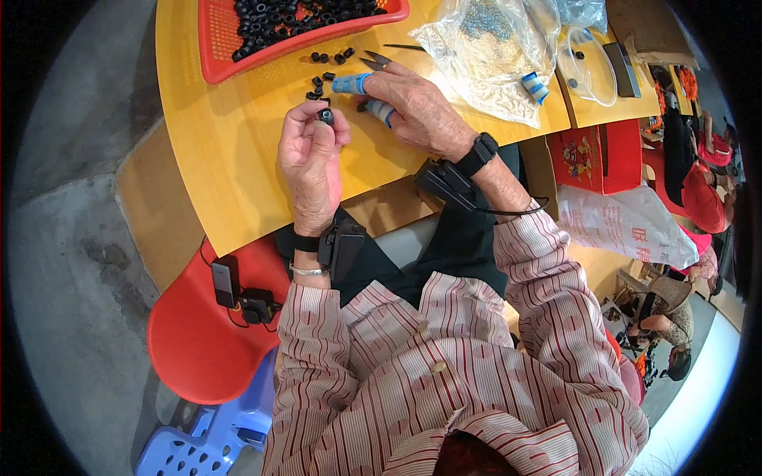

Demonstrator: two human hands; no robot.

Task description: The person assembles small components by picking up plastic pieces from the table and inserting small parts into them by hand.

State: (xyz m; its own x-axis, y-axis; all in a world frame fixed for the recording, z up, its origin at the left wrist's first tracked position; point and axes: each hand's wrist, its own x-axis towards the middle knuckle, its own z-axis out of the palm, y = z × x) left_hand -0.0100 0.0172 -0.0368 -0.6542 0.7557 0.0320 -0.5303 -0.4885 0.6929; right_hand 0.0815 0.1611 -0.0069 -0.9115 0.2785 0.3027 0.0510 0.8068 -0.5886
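Note:
My left hand (312, 163) pinches a small black ring-like plastic part (326, 117) between thumb and fingertips, its hollow end facing up. Just to its right is my right hand (425, 109), with blue-and-white tape wrapped round two fingers. A pair of dark, pointed snips (376, 61) pokes out past its knuckles, blades slightly apart; the fingers cover the rest. The taped index finger reaches toward several loose black parts (318, 82) on the yellow table (246, 174). More loose black parts (340, 59) lie farther off.
A red plastic basket (208, 47) heaped with black parts stands at the far left. Clear bags (484, 71) of small pieces, a tape roll (535, 87) and a round clear lid (607, 79) are at right. A red box (591, 159) stands below; a red stool (198, 341) is at left.

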